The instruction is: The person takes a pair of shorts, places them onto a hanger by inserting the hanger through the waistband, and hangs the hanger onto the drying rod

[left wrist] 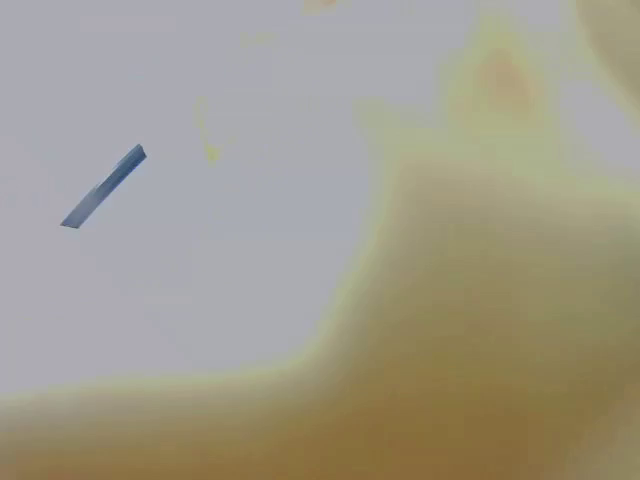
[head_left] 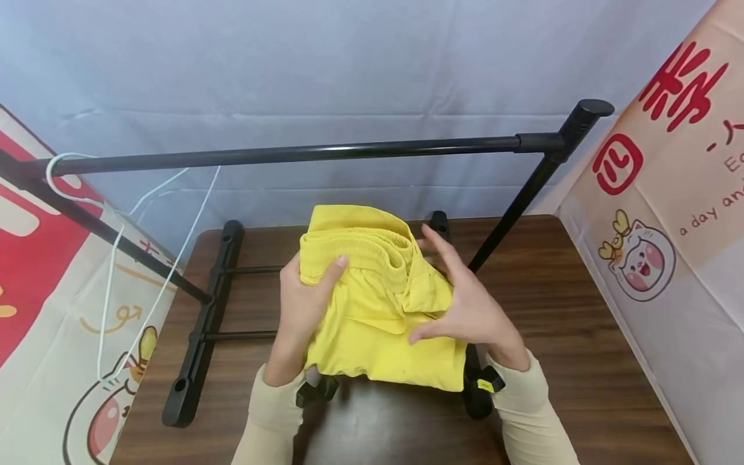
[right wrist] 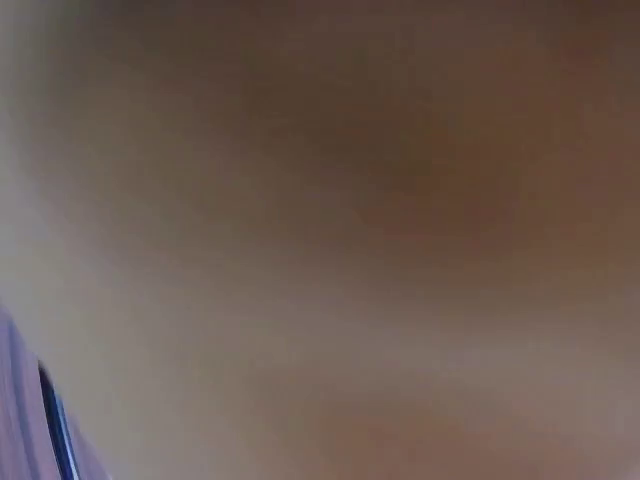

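Note:
Folded yellow pants with a gathered elastic waistband are held up over the table in the head view. My left hand grips their left side, thumb on the front of the waistband and the other fingers hidden behind the cloth. At the right side, my right hand is spread wide, its thumb over the front of the cloth and its fingers by the right edge. Both wrist views are mostly blurred, filled with pale and brown shapes close to the lens.
A black metal rack stands on the dark wooden table, its horizontal bar beyond the pants. A white hanger hangs at the bar's left end. The rack's left foot lies left of my hands. A pale cloth wall closes the back.

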Available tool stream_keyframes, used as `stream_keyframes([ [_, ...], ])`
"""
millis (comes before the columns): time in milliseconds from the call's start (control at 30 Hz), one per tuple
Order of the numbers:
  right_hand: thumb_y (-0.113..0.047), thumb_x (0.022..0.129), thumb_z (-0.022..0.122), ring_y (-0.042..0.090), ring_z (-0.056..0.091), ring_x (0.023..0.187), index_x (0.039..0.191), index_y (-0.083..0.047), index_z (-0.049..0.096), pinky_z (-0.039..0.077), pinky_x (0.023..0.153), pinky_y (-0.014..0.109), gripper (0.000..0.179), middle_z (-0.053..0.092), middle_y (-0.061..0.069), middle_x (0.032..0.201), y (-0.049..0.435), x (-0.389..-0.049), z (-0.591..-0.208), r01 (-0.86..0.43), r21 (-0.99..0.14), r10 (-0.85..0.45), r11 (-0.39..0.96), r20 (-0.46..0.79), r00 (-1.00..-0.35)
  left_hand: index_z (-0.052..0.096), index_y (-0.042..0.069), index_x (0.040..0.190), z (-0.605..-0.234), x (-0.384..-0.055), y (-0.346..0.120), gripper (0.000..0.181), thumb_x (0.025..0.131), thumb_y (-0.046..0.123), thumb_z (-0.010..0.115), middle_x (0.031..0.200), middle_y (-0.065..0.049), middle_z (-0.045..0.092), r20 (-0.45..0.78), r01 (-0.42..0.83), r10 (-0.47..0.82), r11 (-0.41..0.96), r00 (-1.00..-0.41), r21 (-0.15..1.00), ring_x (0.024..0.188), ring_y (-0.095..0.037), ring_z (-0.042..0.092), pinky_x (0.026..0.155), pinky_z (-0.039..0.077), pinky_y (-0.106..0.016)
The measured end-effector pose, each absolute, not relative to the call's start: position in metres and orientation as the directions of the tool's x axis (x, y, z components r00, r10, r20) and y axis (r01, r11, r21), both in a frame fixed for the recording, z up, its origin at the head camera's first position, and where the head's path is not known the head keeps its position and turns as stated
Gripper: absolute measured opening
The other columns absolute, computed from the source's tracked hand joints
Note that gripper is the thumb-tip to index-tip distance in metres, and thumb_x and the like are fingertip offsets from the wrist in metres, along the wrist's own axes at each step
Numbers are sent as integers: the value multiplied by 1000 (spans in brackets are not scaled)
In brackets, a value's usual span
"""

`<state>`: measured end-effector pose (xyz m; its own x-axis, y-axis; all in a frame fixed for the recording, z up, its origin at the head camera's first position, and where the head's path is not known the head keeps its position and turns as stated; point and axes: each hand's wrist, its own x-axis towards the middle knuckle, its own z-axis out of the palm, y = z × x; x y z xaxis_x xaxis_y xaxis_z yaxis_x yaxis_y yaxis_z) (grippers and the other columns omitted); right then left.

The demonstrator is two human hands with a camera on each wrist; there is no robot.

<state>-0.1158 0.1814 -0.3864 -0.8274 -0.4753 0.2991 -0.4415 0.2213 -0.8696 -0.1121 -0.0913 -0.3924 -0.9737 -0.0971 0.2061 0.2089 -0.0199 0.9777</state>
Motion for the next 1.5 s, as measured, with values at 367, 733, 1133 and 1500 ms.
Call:
stream_keyframes([
  [367, 14, 89, 70, 12, 76, 108, 141, 2, 59, 64, 88, 30, 54, 75, -1, 125, 178, -122, -392, -358, -925, -444, -129, 376, -813, 69, -2, 120, -386, -106, -112, 38, 85, -5, 82, 103, -6, 77, 357, 370, 189, 35, -915, 928, 85, -14, 76, 72, 64, -33],
  [733, -49, 88, 82, 27, 53, 140, 159, -13, 43, 44, 116, 35, 88, 50, 14, 157, 170, -118, -394, -570, -655, -229, 495, 534, -813, 69, 5, 125, -402, -117, -110, 33, 94, 8, 79, 108, -17, 77, 356, 378, 170, 123, -919, 918, 88, -14, 77, 75, 64, -32],
  [1133, -2, 86, 85, 4, 56, 128, 153, -10, 46, 48, 106, 13, 78, 53, 7, 149, 162, -108, -397, -323, -925, -237, 198, 275, -932, 67, 4, 129, -397, -101, -103, 42, 90, 1, 81, 108, -18, 76, 391, 396, 78, 78, -917, 915, 87, -14, 76, 73, 64, -32],
  [1500, 3, 91, 77, 12, 67, 90, 118, 3, 68, 59, 76, 22, 28, 68, 5, 108, 149, -121, -389, -612, -791, -257, 1, 591, -764, 25, 30, 165, -420, -114, -109, 79, 101, 70, 48, 161, 4, 38, 266, 272, 106, 38, -958, 962, 140, -12, 45, 116, 38, -31],
])
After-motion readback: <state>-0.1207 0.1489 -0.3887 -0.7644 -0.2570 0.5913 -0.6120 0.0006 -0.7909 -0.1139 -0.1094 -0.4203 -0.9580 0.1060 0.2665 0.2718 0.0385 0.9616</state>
